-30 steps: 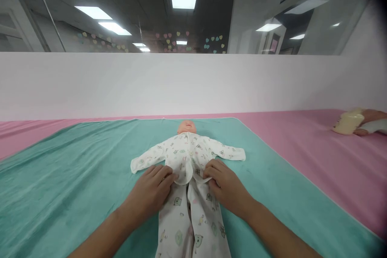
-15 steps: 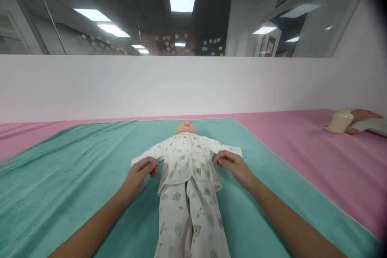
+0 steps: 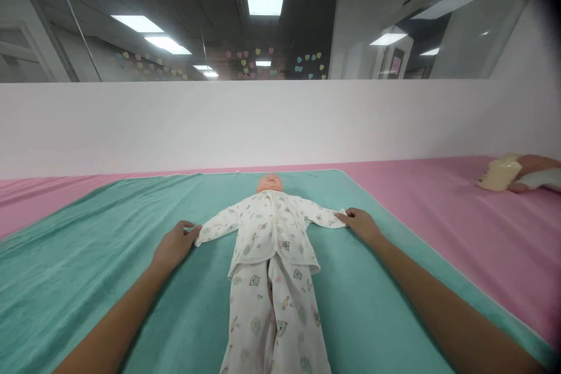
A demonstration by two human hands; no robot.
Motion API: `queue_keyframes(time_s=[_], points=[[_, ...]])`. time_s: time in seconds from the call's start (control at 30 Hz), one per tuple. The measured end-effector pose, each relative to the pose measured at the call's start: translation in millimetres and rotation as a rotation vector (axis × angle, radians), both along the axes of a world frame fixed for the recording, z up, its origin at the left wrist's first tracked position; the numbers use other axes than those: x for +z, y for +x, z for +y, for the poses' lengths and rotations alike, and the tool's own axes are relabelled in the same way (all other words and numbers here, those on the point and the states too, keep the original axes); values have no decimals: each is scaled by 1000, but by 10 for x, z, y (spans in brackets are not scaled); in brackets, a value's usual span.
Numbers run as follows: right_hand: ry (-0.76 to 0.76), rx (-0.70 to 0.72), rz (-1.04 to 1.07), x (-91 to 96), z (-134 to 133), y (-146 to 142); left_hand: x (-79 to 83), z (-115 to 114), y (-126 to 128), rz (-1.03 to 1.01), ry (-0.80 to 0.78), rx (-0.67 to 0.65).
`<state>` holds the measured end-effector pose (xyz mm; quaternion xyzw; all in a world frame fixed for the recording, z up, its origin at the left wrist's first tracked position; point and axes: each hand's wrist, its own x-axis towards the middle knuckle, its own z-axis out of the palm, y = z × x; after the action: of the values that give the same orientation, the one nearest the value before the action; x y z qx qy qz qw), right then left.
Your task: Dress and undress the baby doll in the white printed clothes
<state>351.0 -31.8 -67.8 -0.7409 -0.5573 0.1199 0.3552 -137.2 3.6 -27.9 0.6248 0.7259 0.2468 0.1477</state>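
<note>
A baby doll (image 3: 269,182) lies on its back on a teal blanket (image 3: 144,210), head away from me. It wears a white printed jacket (image 3: 274,228) and matching trousers (image 3: 254,321). Both sleeves are spread out to the sides. At the left cuff, my left hand (image 3: 176,242) has its thumb and fingers closed on the sleeve end. On the other side, my right hand (image 3: 362,225) pinches the cuff of the right sleeve (image 3: 326,216). No doll hands show beyond the cuffs.
A pink sheet (image 3: 438,204) lies under the blanket. At the far right a cream bottle (image 3: 499,173) stands beside another doll-like figure (image 3: 541,169), partly in view. A white wall (image 3: 245,123) with a window above runs along the back.
Both hands have moved outward from beside the doll's jacket to the sleeve ends and now hold the cuffs. The sleeves look straighter.
</note>
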Motion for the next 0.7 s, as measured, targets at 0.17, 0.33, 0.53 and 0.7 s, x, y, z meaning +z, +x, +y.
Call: queue_keyframes(time_s=[0.17,0.33,0.53,0.7], points=[[192,11,431,-57,17,99,57,-87,168,-428,72,28],[175,147,562,-52,3,99,75,-102,257,-772,103,1],[199,30,412,-12,18,184,72,10,-1,-1079,276,84],[185,-106,289,-61,19,326,79,31,-166,-1051,439,-1]])
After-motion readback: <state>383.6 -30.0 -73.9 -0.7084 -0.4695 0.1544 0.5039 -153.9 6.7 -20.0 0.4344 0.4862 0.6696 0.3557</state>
